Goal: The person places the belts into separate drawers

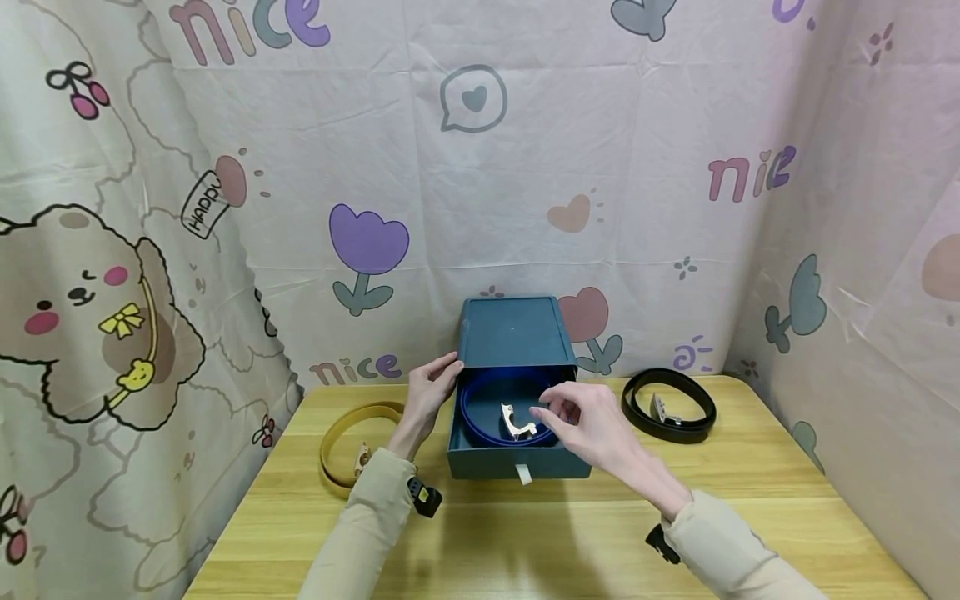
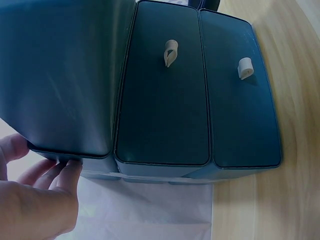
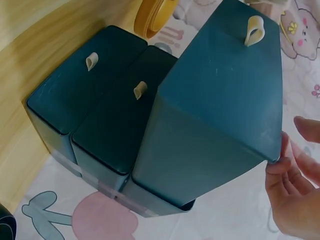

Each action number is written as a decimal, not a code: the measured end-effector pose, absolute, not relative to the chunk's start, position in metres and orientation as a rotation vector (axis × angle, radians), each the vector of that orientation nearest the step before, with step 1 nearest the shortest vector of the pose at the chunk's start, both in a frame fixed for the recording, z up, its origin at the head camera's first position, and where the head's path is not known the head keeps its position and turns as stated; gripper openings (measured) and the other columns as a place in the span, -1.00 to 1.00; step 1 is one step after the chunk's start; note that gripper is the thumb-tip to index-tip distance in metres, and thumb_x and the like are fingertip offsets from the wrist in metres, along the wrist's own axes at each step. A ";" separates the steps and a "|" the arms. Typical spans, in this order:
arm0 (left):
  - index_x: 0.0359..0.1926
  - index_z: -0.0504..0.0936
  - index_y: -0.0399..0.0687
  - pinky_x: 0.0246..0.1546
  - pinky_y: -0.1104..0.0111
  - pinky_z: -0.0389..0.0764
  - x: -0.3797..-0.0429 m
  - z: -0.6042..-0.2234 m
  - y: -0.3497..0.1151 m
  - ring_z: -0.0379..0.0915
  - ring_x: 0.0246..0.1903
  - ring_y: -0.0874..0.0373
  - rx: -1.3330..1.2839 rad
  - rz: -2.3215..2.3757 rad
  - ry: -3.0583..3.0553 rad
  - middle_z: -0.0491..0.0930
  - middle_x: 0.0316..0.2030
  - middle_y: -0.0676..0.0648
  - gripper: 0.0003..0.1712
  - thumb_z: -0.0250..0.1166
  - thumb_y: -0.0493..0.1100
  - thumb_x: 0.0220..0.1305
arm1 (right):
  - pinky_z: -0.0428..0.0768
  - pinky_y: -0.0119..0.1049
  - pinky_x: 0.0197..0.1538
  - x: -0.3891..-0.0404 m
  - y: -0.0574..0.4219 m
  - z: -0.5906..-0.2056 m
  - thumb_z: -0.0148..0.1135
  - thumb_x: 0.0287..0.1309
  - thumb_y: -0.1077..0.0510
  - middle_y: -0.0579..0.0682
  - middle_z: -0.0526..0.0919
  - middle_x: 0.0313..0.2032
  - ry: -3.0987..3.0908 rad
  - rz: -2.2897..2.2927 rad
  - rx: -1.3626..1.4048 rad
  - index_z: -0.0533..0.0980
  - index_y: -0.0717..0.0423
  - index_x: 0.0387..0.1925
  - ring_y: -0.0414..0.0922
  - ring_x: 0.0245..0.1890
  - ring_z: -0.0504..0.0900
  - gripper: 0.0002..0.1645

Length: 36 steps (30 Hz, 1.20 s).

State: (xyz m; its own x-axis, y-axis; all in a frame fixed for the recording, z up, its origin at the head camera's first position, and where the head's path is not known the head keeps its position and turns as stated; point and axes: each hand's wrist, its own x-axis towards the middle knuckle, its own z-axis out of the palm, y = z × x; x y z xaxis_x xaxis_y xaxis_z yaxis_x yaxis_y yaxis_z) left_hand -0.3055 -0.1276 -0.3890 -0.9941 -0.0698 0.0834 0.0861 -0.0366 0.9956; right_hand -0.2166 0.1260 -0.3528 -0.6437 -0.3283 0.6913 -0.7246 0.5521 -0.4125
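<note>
A coiled yellow belt (image 1: 325,454) lies at left on a wooden surface (image 1: 495,550), partly behind a sleeved arm. Beside it, the person's left hand (image 1: 429,393) grips the left edge of a teal box (image 1: 513,329), fingers bent against its side. At center, the box's top drawer (image 1: 487,464) juts toward the near side, a coiled blue belt (image 1: 468,423) inside, its metal buckle (image 1: 512,424) in the ring. The right hand (image 1: 592,421) hovers over the drawer's right side, fingers loosely curled, thumb apart, holding nothing. At far right sits a coiled black belt (image 1: 678,432).
</note>
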 end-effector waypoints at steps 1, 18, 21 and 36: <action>0.31 0.53 -0.24 0.29 0.15 0.48 -0.306 -0.389 -0.128 0.57 0.01 0.30 -0.018 -2.186 -2.102 0.54 0.27 -0.31 -0.53 0.24 -0.23 0.43 | 0.46 -0.52 -0.52 -0.215 0.125 -0.353 0.49 0.07 0.22 -0.24 0.54 -0.63 -2.221 0.946 0.847 0.67 0.09 -0.41 -0.46 -0.62 0.39 -0.90; 0.30 0.53 -0.26 0.28 0.17 0.49 -0.307 -0.391 -0.128 0.57 0.00 0.31 -0.028 -2.187 -2.093 0.54 0.27 -0.31 -0.52 0.24 -0.23 0.42 | 0.36 -0.70 -0.59 -0.195 0.114 -0.375 0.53 -0.07 0.28 -0.27 0.54 -0.73 -2.052 0.938 0.901 0.60 -0.01 -0.63 -0.55 -0.69 0.41 -0.75; 0.31 0.53 -0.26 0.29 0.15 0.48 -0.307 -0.391 -0.128 0.57 0.03 0.28 -0.032 -2.184 -2.095 0.53 0.28 -0.31 -0.52 0.24 -0.23 0.42 | 0.38 -0.70 -0.60 -0.192 0.112 -0.382 0.55 -0.08 0.29 -0.25 0.56 -0.73 -2.060 0.965 0.906 0.59 -0.01 -0.64 -0.54 -0.70 0.42 -0.73; 0.30 0.54 -0.25 0.30 0.10 0.48 -0.307 -0.391 -0.127 0.57 0.00 0.27 -0.037 -2.166 -2.100 0.55 0.26 -0.32 -0.52 0.26 -0.20 0.41 | 0.39 -0.71 -0.60 -0.186 0.106 -0.401 0.57 -0.09 0.26 -0.24 0.60 -0.76 -2.087 0.941 0.864 0.59 -0.02 -0.70 -0.53 -0.73 0.46 -0.71</action>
State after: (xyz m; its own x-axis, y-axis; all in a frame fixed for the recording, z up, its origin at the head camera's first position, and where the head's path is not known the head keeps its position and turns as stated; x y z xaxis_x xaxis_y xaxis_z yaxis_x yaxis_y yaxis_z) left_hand -0.3071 -0.1265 -0.3914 -0.9920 -0.0717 0.1037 0.1058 -0.0271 0.9940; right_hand -0.1857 0.1058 -0.4012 -0.5481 -0.2864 0.7858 -0.7785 0.5182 -0.3541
